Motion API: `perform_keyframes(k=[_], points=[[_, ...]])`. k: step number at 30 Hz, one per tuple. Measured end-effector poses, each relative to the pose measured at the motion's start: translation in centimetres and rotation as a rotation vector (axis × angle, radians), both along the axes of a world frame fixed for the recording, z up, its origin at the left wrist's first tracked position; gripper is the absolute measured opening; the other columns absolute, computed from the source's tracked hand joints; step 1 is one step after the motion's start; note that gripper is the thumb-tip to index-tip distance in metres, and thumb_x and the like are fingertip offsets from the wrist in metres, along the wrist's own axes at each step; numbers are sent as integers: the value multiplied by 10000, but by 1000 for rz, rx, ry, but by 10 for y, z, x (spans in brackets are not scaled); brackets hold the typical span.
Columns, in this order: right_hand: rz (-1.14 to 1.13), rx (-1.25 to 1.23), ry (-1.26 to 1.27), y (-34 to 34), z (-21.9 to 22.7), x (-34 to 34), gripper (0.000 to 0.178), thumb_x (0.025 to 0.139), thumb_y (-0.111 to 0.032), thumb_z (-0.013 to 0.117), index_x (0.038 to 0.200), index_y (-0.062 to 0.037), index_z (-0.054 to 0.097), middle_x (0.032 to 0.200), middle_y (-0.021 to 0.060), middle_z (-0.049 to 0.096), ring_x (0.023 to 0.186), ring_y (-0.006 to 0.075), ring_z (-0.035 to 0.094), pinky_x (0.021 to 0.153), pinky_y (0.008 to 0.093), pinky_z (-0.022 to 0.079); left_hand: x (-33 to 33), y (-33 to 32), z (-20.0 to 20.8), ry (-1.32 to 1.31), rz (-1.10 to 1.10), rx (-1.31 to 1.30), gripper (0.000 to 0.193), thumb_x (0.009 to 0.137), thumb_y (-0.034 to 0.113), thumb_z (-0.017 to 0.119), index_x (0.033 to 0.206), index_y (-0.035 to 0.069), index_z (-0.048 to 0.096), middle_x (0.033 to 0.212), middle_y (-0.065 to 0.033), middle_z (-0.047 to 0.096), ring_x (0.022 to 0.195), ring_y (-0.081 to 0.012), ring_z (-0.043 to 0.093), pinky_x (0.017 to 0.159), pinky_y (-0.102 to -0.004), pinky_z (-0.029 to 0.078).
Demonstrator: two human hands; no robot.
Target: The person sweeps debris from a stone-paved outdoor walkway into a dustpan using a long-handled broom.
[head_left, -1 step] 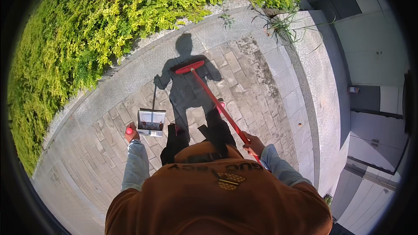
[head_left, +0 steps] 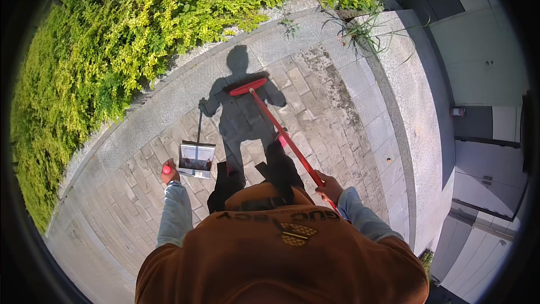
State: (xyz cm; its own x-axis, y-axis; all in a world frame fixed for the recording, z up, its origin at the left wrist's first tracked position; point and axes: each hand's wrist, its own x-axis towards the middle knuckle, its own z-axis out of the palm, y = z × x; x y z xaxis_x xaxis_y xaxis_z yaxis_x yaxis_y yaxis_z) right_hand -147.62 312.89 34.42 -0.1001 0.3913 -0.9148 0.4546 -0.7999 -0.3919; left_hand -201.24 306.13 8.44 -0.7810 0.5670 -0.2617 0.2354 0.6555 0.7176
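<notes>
My right hand (head_left: 331,188) is closed round the red pole of a broom (head_left: 284,138), in front of my body on the right. The broom's long red head (head_left: 248,86) is far out over the paving, across the chest of my shadow. On the left, my left hand (head_left: 170,175) is closed round the handle of a dustpan, whose red rounded end sticks up from the fist. The silvery dustpan (head_left: 195,173) is beside that hand, on its right; most of its handle is hidden from above. I cannot make out any sweepings in it.
Grey brick paving (head_left: 138,200) lies underfoot, bordered by a curved stone kerb (head_left: 126,125). Yellow-green bushes (head_left: 140,28) stand beyond it. A pale low wall (head_left: 419,135) runs along the right, with grass tufts (head_left: 363,32) at its far end. My shoe (head_left: 283,137) shows beside the broom pole.
The broom head has shifted very slightly to the right. The view has tilted a little; both hands keep their grips.
</notes>
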Motion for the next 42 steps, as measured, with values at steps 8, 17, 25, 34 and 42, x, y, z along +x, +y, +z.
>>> perform_keyframes(k=[8, 17, 25, 34, 42], points=[[253, 284, -134, 106, -24, 147, 668, 713, -100, 534, 1329, -51, 280, 766, 159, 602, 521, 178, 540, 519, 300, 456, 83, 149, 53, -81, -80, 31, 269, 805, 272, 596, 950, 46, 612, 756, -52, 621, 689, -124, 566, 659, -257, 444], [447, 394, -19, 329, -64, 174, 642, 697, -119, 549, 1294, -43, 326, 743, 167, 601, 592, 228, 589, 560, 340, 461, 161, 299, 6, -306, -78, 369, 171, 826, 191, 587, 931, 56, 587, 729, -33, 597, 590, -101, 522, 491, -234, 394], [625, 247, -2, 499, -79, 196, 651, 703, -94, 523, 1317, -92, 305, 624, 113, 552, 472, 176, 537, 446, 315, 439, 242, 454, 28, -349, 49, 151, 207, 789, 189, 633, 910, 24, 602, 670, -56, 591, 541, -104, 520, 488, -235, 412], [672, 199, -87, 633, -31, 313, 658, 720, -83, 515, 1337, -118, 289, 660, 121, 562, 486, 155, 525, 479, 297, 442, 321, 574, 42, -427, -60, 110, 233, 783, 290, 639, 929, 112, 602, 699, 8, 579, 565, -64, 491, 494, -215, 388], [561, 159, -118, 755, -26, 439, 617, 722, -88, 534, 1299, -47, 320, 642, 116, 559, 472, 184, 545, 454, 328, 451, 425, 626, 51, -334, -97, 176, 193, 788, 158, 627, 954, 67, 592, 819, -15, 601, 711, -90, 541, 599, -219, 422]])
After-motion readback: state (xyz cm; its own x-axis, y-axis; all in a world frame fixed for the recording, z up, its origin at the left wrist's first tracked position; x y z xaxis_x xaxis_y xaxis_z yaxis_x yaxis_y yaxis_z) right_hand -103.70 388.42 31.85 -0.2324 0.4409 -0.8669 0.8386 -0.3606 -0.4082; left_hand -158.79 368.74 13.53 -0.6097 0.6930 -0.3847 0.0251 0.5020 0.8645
